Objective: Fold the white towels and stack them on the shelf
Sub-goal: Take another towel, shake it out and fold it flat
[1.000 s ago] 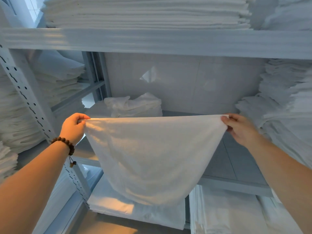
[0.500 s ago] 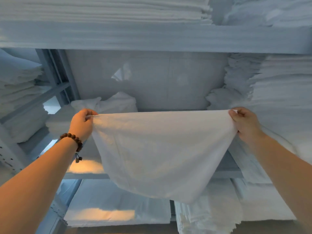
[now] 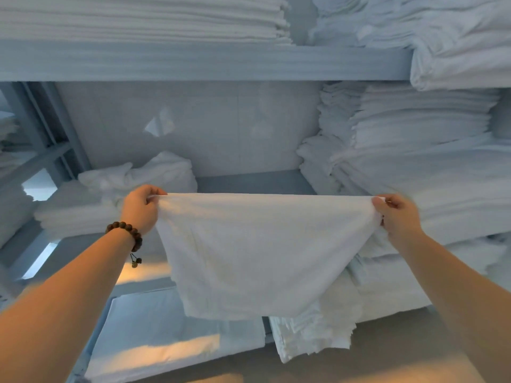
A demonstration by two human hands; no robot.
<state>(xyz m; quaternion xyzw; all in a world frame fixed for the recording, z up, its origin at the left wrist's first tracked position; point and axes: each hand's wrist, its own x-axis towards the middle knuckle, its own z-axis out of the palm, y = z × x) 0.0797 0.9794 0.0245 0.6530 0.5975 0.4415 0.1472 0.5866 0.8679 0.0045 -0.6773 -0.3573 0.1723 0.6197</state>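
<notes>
A white towel (image 3: pixel 257 252) hangs stretched between my two hands in front of the middle shelf (image 3: pixel 254 181). My left hand (image 3: pixel 141 207), with a brown bead bracelet on the wrist, pinches its upper left corner. My right hand (image 3: pixel 395 214) pinches the upper right corner. The top edge is taut and level, and the lower part sags to a rounded fold. On the shelf behind, a low pile of folded white towels (image 3: pixel 83 208) lies at the left with a crumpled towel (image 3: pixel 154 172) on top.
A tall stack of folded white linen (image 3: pixel 414 161) fills the right side of the shelf. More stacks (image 3: pixel 143 17) sit on the upper shelf (image 3: pixel 193 62). Folded sheets (image 3: pixel 171 335) and towels (image 3: pixel 312 330) lie on the lower shelf. A grey metal upright (image 3: pixel 55 128) stands at the left.
The view has shifted right along the shelving, bringing the right-hand stack further in. Both hands still hold the towel's corners, spread wide; the towel hangs shorter than before.
</notes>
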